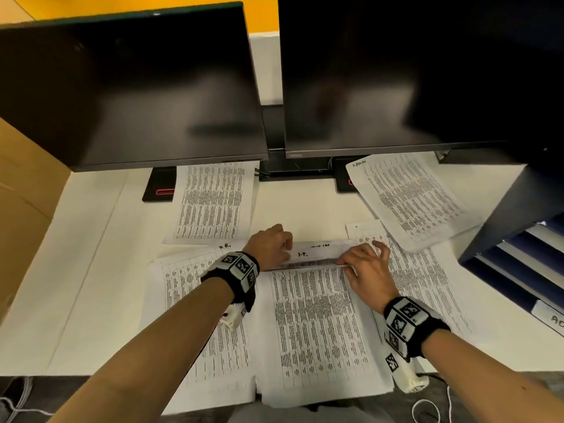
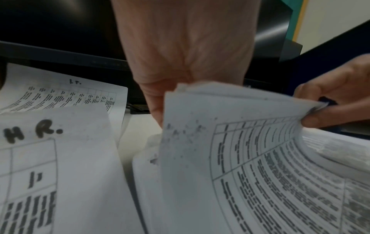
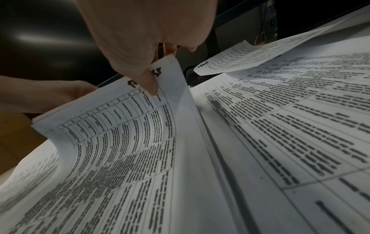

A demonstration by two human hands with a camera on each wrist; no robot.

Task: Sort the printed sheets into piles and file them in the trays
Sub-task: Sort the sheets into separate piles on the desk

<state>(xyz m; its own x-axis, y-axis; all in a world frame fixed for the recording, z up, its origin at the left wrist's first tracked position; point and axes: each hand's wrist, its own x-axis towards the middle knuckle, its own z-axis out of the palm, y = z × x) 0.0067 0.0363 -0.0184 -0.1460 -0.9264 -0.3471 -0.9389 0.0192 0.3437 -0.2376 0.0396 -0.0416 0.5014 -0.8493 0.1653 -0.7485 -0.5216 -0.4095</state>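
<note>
both hands pinch the far edge of the middle stack [image 1: 317, 325], left hand [image 1: 270, 247] and right hand [image 1: 364, 267], just before the dark monitors [image 1: 137, 87], so peel single sheets slowly to read each heading.

Right hand [image 3: 140, 47] pinching sheet [image 3: 124, 126]

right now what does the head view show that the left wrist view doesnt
Only the head view shows both dark monitors, the stacked file trays at the right and the angled pile by them. Only the left wrist view makes the handwritten HR heading on the left pile easy to read. Both show the left hand and right hand lifting the middle stack's top sheets.
</note>
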